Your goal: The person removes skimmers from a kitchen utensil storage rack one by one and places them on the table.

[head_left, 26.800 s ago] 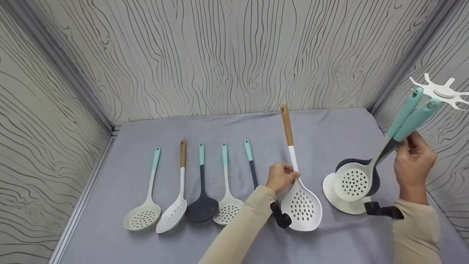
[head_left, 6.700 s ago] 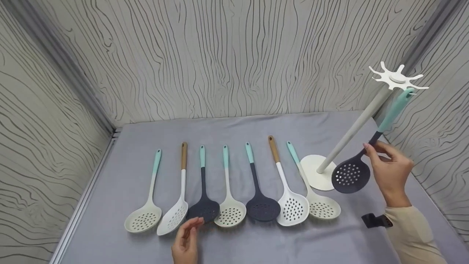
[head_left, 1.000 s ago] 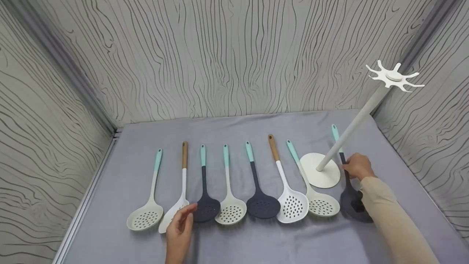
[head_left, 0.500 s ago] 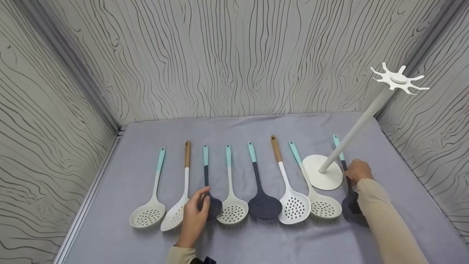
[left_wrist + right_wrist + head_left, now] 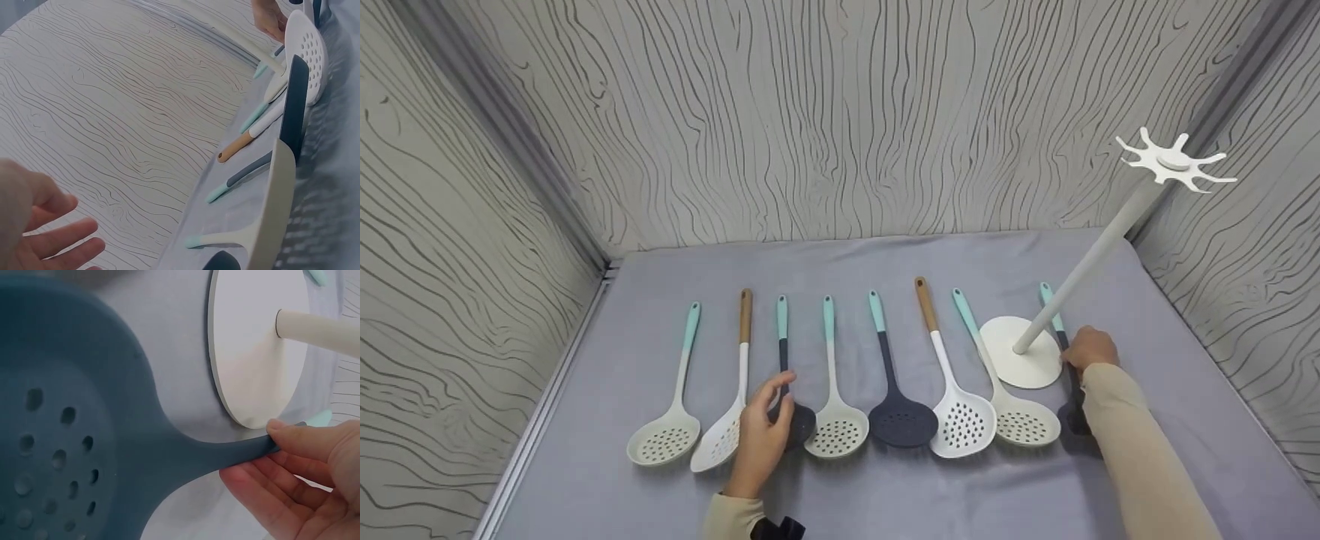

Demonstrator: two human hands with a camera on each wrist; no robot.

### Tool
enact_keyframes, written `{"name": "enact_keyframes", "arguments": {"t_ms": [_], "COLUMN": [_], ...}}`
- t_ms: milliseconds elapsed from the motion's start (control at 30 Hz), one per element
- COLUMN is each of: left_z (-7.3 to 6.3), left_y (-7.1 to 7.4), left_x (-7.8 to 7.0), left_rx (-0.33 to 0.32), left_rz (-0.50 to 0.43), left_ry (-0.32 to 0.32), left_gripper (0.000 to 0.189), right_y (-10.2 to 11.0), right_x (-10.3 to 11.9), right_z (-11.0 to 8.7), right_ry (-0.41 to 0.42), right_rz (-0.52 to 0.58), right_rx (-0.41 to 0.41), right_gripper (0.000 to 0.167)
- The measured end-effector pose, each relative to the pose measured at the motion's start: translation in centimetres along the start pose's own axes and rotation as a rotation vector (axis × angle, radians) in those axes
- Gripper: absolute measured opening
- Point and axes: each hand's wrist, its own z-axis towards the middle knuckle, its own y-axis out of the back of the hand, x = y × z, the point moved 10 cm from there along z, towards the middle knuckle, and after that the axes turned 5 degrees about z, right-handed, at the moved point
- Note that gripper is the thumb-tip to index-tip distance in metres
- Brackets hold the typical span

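Observation:
At the right end of the row, my right hand (image 5: 1091, 349) pinches the dark shaft of a skimmer (image 5: 1076, 431) with a mint handle. In the right wrist view, thumb and fingers of the right hand (image 5: 318, 478) grip that skimmer (image 5: 135, 422) just above its perforated bowl. My left hand (image 5: 763, 435) holds nothing and is over another dark skimmer (image 5: 800, 427), partly covering its bowl; contact cannot be told. The left wrist view has the left hand (image 5: 59, 239) with fingers loosely extended. A white utensil stand (image 5: 1091, 262) with bare hooks rises left of the right hand.
Other skimmers lie side by side on the grey cloth: cream (image 5: 664, 439), white with wooden handle (image 5: 720, 439), cream (image 5: 836, 431), dark (image 5: 903, 424), white (image 5: 964, 424) and cream (image 5: 1026, 422). The stand's round base (image 5: 1005, 352) sits close to the rightmost ones. Patterned panels (image 5: 840, 120) enclose the table.
The dark skimmer, at the stand's hooks earlier, now lies on the cloth and has shifted slightly toward me over the last second. My left hand moved right and forward over the dark skimmer.

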Motion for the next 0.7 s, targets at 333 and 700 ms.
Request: {"name": "enact_keyframes", "arguments": {"t_ms": [333,700], "left_z": [-0.29,0.05], "left_y": [0.32,0.29], "left_x": [0.86,0.99], "left_rx": [-0.022,-0.026], "left_rz": [0.030,0.064], "left_ry": [0.024,0.011], "left_gripper": [0.026,0.027], "right_y": [-0.42,-0.94], "right_x": [0.35,-0.03], "right_z": [-0.24,-0.40], "right_ry": [-0.012,-0.032], "right_rz": [-0.022,0.013], "right_rx": [0.008,0.006], "right_gripper": [0.031,0.034]}}
